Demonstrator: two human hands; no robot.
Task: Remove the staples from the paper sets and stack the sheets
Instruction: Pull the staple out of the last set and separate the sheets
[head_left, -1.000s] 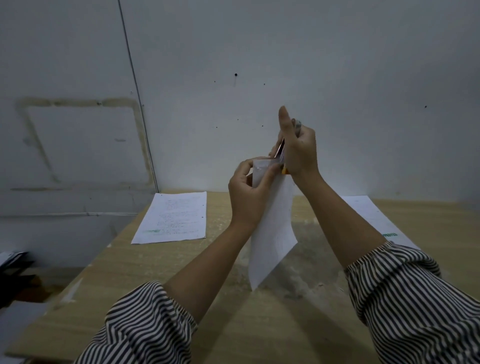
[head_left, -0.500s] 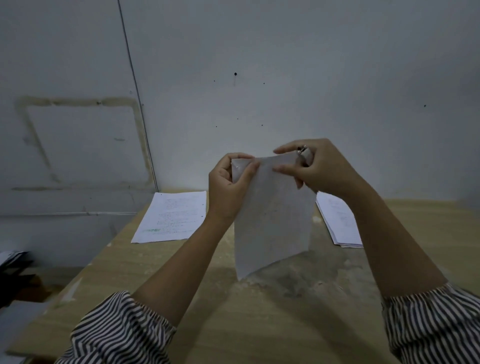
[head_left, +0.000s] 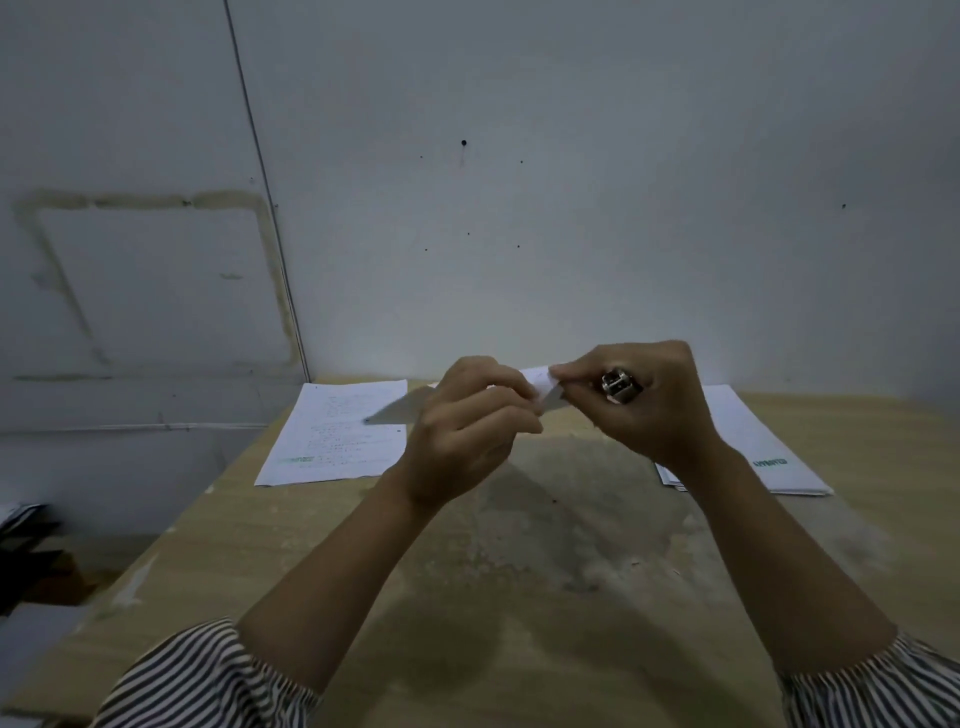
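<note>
Both hands hold one white paper set (head_left: 543, 388) in the air above the wooden table (head_left: 519, 597). It lies nearly edge-on to the camera, and its far end (head_left: 400, 410) sticks out to the left behind my left hand. My left hand (head_left: 467, 431) grips its near part. My right hand (head_left: 649, 400) pinches its corner with thumb and forefinger and also holds a small metal staple remover (head_left: 621, 387) against the palm. Any staple is too small to make out.
A printed sheet (head_left: 337, 436) lies flat at the table's back left. A stack of papers (head_left: 753, 447) lies at the back right, partly behind my right wrist. A grey wall stands just behind the table. Dark objects (head_left: 26, 545) sit beyond the left edge.
Both hands have come down and apart. The paper set, which hung vertically, has swung up to lie nearly flat, with its long end now pointing left.
</note>
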